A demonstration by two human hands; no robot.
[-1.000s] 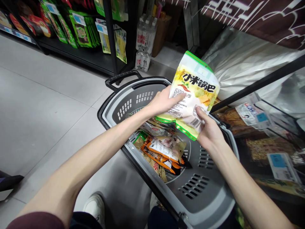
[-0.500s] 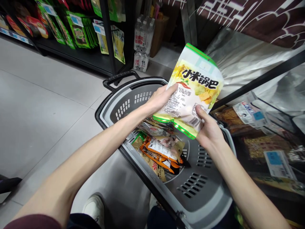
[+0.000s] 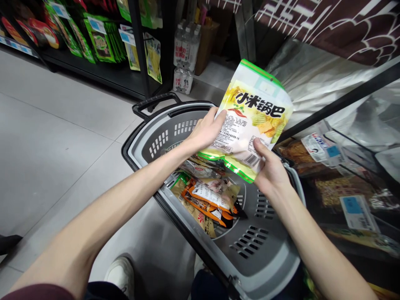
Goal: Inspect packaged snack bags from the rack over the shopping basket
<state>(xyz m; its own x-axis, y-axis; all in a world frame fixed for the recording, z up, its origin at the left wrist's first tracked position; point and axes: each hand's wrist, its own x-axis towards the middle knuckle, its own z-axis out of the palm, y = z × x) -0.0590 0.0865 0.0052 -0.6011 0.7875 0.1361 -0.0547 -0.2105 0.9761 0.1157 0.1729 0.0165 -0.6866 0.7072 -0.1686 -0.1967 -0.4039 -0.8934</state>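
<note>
Both of my hands hold a snack bag (image 3: 246, 118), white and yellow with green edges, tilted over the far side of a grey shopping basket (image 3: 278, 243). My left hand (image 3: 208, 131) grips its left edge, thumb on the printed face. At the lower right edge, my right hand (image 3: 272, 168) pinches it with the thumb in front; the other fingers are mostly hidden behind. Inside the basket lie several packets, among them an orange-and-white packet (image 3: 212, 196) and a tan packet (image 3: 200, 216). Part of this pile is hidden by my left arm and the bag.
A black shelf (image 3: 106, 79) with green snack bags (image 3: 104, 39) stands at the far left. Bottles in clear wrap (image 3: 186, 54) stand behind the basket. To the right, a rack holds packaged food (image 3: 296, 154) and price tags (image 3: 359, 212). Grey tiled floor (image 3: 56, 125) lies to the left.
The view has shifted slightly, so the scene sits a little further left. The bag stays in both hands at nearly the same tilt, with the packets in the basket unchanged.
</note>
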